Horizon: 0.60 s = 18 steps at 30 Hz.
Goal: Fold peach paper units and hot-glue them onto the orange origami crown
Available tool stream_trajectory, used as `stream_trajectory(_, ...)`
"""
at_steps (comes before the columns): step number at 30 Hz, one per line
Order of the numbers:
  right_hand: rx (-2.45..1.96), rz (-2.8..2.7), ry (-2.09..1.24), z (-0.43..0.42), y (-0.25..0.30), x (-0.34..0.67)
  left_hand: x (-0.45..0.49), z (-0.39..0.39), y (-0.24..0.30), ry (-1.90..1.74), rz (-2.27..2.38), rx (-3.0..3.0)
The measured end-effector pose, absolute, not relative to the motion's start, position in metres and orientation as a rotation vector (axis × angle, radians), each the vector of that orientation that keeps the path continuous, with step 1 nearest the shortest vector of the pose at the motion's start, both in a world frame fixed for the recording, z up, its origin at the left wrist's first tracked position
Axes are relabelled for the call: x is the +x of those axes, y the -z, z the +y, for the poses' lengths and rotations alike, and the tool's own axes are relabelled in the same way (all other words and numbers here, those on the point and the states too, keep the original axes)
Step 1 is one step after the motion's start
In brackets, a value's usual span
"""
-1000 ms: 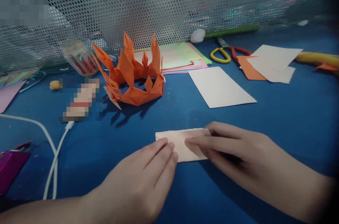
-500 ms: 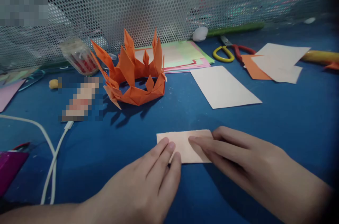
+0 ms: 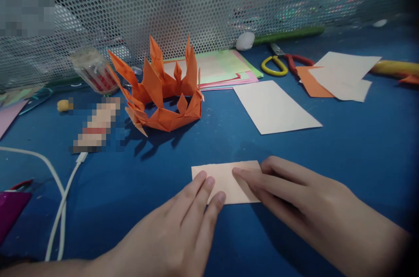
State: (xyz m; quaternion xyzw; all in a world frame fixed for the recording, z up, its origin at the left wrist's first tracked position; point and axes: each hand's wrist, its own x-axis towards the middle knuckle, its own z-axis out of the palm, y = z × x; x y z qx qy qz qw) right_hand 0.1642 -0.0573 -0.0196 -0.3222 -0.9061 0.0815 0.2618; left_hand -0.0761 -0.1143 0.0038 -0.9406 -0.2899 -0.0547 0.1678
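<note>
A small pale-peach folded paper [image 3: 225,185] lies flat on the blue table in front of me, its long sides running left to right. My left hand [image 3: 183,220] rests on its left part, with the fingers stretched out and slightly apart and the tips pressing on the paper. At the right end, my right hand [image 3: 294,194] pinches the paper's edge, the index fingertip on top. Its thumb is hidden from view. Beyond the hands stands an orange folded-paper crown [image 3: 166,117] with tall pointed tips.
Behind lie a white sheet [image 3: 278,109], a stack of coloured paper [image 3: 222,65], scissors [image 3: 275,66] with yellow and red handles, and paper offcuts [image 3: 343,72]. On the left are a jar [image 3: 96,72], a white cable [image 3: 62,207] and a purple object [image 3: 13,211]. Perforated metal [image 3: 196,2] borders the table's back.
The view has shifted slightly, moving the surroundings a little to the left. The left hand's nearest fingertip has lifted or bent slightly. Both hands stay on the folded paper.
</note>
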Motion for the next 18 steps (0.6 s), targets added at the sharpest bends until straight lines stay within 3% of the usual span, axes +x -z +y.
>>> stream_trajectory(6, -0.855, -2.412, 0.016, -0.0564, 0.0308, 0.1711, -0.0770, -0.1129, -0.0047, 0.135, -0.801, -2.691)
stream_trajectory(12, -0.545, -2.516, -0.149, -0.0542, 0.0265, 0.1644, -0.0783, -0.1120, 0.0000, 0.122, -0.772, -2.703)
stream_trajectory(18, -0.451, -2.593, 0.024, -0.0592, 0.0273, 0.1656, -0.0806, -0.1101, -0.0008, 0.242, -0.845, -2.750)
